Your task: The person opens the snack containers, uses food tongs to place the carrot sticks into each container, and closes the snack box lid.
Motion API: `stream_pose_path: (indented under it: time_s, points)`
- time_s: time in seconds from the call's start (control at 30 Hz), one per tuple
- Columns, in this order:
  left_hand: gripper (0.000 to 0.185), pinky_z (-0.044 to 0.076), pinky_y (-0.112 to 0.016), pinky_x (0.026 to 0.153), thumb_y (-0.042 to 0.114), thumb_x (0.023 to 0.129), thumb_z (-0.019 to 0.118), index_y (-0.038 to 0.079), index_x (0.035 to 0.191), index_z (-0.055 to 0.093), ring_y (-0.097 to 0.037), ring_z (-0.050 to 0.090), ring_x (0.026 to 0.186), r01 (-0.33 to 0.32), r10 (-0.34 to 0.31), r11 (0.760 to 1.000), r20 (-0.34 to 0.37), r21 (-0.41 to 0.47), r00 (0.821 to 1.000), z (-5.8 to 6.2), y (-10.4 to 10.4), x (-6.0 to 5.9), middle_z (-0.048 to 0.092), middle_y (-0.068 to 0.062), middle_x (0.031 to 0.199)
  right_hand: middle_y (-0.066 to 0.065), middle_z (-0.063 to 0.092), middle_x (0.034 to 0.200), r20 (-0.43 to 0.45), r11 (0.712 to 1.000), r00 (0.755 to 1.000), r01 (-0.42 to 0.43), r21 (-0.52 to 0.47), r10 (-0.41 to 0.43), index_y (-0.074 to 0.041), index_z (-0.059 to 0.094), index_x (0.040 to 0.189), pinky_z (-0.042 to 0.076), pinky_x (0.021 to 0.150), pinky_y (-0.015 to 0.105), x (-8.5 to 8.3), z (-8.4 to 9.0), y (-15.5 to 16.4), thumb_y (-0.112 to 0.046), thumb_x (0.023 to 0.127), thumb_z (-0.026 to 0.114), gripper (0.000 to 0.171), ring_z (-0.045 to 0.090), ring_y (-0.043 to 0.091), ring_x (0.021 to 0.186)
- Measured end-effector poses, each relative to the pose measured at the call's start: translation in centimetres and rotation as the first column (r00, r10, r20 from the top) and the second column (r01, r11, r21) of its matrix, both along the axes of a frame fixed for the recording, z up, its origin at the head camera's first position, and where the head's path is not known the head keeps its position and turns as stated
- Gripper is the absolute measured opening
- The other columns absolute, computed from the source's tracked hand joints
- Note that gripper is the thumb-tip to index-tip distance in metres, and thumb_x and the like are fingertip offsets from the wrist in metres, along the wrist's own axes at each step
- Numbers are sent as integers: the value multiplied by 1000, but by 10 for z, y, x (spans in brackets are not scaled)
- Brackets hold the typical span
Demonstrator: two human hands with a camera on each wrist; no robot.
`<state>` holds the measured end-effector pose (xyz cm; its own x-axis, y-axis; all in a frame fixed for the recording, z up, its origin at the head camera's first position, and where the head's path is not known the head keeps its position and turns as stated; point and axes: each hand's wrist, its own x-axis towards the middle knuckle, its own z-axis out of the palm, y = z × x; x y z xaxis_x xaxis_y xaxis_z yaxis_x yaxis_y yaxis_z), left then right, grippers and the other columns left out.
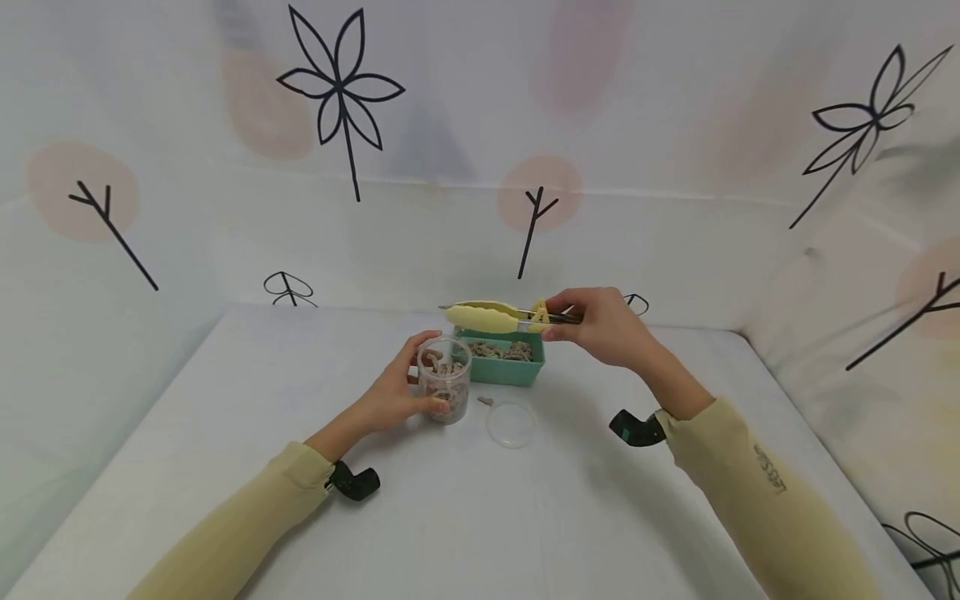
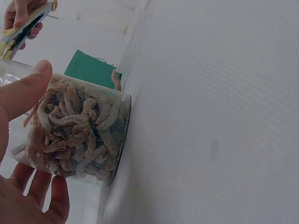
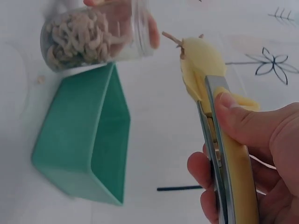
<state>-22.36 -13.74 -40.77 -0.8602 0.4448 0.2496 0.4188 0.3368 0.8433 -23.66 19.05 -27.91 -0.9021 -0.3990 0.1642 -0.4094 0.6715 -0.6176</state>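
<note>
My left hand grips a clear plastic jar around its side, thumb on the near side. Brownish dried strips fill the jar's lower part, as the left wrist view shows. My right hand holds metal tongs with yellow tips by the handles, above the green box and level with the jar's top. In the right wrist view, a thin strip pokes out from between the tongs' closed tips. The green rectangular box stands just right of the jar, with more strips inside.
A round clear lid lies flat on the white table in front of the green box. One loose strip is on the tabletop beside it. Patterned cloth walls enclose the back and sides.
</note>
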Motion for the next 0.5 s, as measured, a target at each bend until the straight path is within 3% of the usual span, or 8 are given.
stream_pose_path:
  time_s: [0.23, 0.5]
  points:
    - [103, 46, -48, 94, 16, 77, 88, 23, 155, 21, -27, 50, 116, -5, 5, 1000, 4, -12, 1000, 1, 0, 0, 51, -10, 135, 5, 71, 107, -36, 996, 996, -84, 20, 84, -5, 72, 115, 56, 76, 35, 13, -2, -11, -13, 84, 81, 34, 68, 17, 87]
    - [103, 46, -47, 93, 16, 77, 88, 27, 155, 22, -25, 49, 115, 8, -8, 1000, -9, -8, 1000, 1, 0, 0, 50, -7, 134, 2, 71, 106, -91, 988, 989, -109, 113, 120, -5, 72, 115, 55, 78, 37, 22, -4, -16, -16, 81, 85, 38, 65, 15, 88]
